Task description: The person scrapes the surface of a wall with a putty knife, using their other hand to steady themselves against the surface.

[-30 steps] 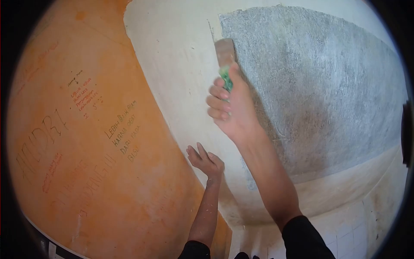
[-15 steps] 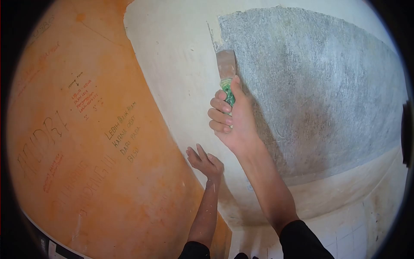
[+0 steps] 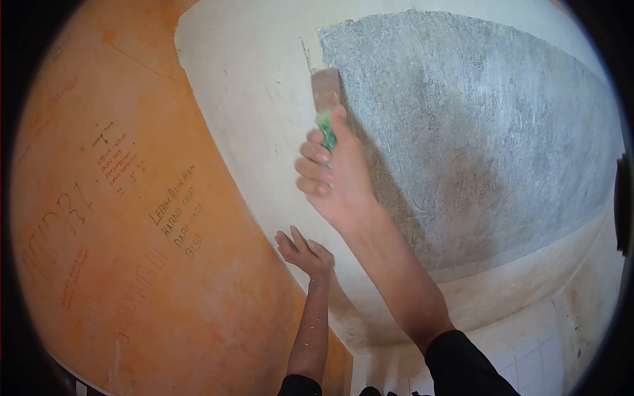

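Note:
My right hand (image 3: 333, 168) is wrapped round the green handle of a scraper (image 3: 326, 91), its thumb up along the handle. The scraper's wide blade lies against the wall at the left edge of a rough grey patch (image 3: 422, 132), where pale paint (image 3: 238, 86) borders it. Lower and to the left, my left hand (image 3: 305, 254) is open, fingers apart, by the pale wall near the edge of the orange paint. It holds nothing.
An orange wall (image 3: 132, 231) with handwriting in black and red fills the left side. White tiles (image 3: 528, 356) show at the lower right. A dark object (image 3: 623, 204) stands at the right edge.
The view has shifted a little, so the wall and both hands appear further left. My right hand and the scraper are slightly blurred and still at the patch's left edge.

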Demonstrator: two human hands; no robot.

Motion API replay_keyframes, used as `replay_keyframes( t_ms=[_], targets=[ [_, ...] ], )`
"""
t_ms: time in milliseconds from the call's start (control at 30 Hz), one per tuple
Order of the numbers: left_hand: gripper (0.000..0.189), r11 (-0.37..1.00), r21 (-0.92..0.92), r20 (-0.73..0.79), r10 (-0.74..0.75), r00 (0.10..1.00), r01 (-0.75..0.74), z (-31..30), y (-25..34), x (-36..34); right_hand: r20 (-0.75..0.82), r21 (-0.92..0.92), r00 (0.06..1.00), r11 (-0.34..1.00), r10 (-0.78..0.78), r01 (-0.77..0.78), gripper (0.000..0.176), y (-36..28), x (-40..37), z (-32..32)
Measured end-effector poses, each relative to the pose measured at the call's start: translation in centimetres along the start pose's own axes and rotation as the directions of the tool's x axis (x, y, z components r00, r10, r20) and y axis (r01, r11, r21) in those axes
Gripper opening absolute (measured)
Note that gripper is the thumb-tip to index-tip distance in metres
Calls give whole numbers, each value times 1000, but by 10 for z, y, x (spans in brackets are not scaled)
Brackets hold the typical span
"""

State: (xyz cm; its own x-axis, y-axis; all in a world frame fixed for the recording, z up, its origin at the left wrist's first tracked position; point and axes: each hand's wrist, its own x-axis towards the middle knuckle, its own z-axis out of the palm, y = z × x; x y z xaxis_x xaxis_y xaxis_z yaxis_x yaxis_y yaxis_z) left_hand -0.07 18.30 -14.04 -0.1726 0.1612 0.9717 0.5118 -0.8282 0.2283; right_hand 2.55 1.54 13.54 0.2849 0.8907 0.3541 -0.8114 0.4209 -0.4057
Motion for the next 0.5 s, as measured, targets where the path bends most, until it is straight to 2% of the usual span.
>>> replay_keyframes(
  t_ms=[67, 233, 500],
  targets=[
    [52, 1000, -9, -21, 2, 1000, -2, 3, 1, 2, -13, -74, 1000, 997, -9, 8, 49, 1, -5, -14],
    [52, 1000, 15, 8, 2, 1000, -2, 0, -2, -1, -21, -53, 1000, 998, -23, 22, 48, 1, -2, 6],
    [52, 999, -37, -51, 8, 999, -10, 4, 0, 1, 40, -107, 999, 994, -7, 11, 51, -3, 3, 1]
  ],
)
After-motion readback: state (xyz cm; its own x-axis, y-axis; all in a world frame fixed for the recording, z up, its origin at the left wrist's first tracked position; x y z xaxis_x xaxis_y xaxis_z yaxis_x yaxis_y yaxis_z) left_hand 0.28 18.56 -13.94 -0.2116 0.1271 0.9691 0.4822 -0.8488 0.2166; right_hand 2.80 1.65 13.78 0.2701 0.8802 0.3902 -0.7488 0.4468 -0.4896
